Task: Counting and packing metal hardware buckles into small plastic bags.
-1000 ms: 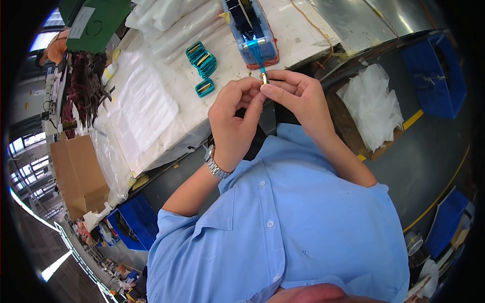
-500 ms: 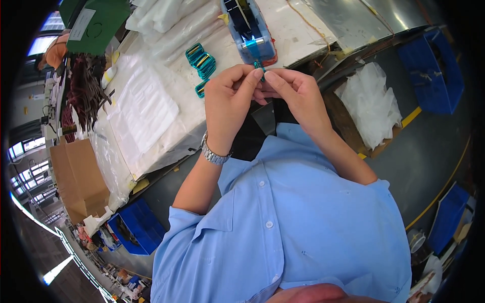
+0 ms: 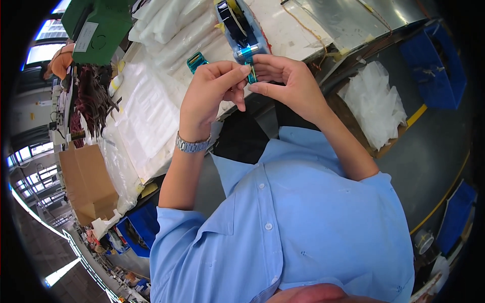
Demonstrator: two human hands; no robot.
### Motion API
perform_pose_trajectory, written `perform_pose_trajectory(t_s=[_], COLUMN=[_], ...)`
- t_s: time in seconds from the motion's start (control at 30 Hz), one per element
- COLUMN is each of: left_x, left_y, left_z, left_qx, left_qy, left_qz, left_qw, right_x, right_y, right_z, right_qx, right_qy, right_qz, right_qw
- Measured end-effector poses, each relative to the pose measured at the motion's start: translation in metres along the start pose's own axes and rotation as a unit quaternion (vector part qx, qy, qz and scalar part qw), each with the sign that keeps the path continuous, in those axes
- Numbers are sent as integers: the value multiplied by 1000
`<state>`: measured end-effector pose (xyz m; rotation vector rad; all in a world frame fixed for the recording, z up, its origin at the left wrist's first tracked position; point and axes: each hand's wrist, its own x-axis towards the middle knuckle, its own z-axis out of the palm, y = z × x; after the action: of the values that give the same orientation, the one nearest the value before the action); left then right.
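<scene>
Over the white worktable, left hand and right hand pinch a small teal clip between their fingertips.

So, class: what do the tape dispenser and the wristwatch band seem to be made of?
Tape dispenser: probably moulded plastic, translucent blue and glossy, light shining through its body. Wristwatch band on the left wrist: likely metal, silvery, segmented links with a bright sheen.

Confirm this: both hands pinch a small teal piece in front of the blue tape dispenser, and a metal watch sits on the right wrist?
Not quite. The head view shows the metal watch on the left wrist. Both the left hand and right hand do pinch the small teal piece before the blue tape dispenser.
</scene>
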<state>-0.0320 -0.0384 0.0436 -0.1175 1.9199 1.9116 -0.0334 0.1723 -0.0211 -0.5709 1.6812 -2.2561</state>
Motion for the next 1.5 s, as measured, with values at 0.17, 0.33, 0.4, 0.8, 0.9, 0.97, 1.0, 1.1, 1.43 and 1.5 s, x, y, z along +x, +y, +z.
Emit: perform_pose_trajectory(t_s=[0.17, 0.33, 0.4, 0.8, 0.9, 0.97, 1.0, 1.1, 1.43, 1.5], left_x=[3, 6, 11, -22, -31, -30, -27, -22, -13, -26], left_y=[7, 7, 5, 7, 1, -8, -17, -30, -36, -33], left_z=[-6, -10, -12, 28, 38, 44, 43, 45, 49, 57], left_qx=[-43, -106, -122, 243, 312, 302, 344, 371, 378, 335], left_qy=[-37, -58, -52, 172, 222, 245, 239, 246, 227, 237], left_qz=[-46, -76, -93, 119, 194, 246, 308, 366, 328, 344], left_qw=[997, 990, 987, 947, 903, 888, 854, 817, 835, 844], right_x=[2, 3, 4, 1, 4, 2, 2, 0, -17, -25], right_y=[-6, -4, -1, 2, 12, 15, 14, 16, 25, 4], right_z=[2, 4, 4, 14, 14, 14, 16, 16, 3, 3], right_qx=[12, 59, 56, -30, -16, -2, 13, -15, -71, -117], right_qy=[-2, 11, 31, 100, 102, 107, 110, 116, 119, 79], right_qz=[-7, 0, 15, -46, -61, -56, -51, -78, 31, -48], right_qw=[1000, 998, 998, 993, 993, 993, 993, 990, 990, 989])
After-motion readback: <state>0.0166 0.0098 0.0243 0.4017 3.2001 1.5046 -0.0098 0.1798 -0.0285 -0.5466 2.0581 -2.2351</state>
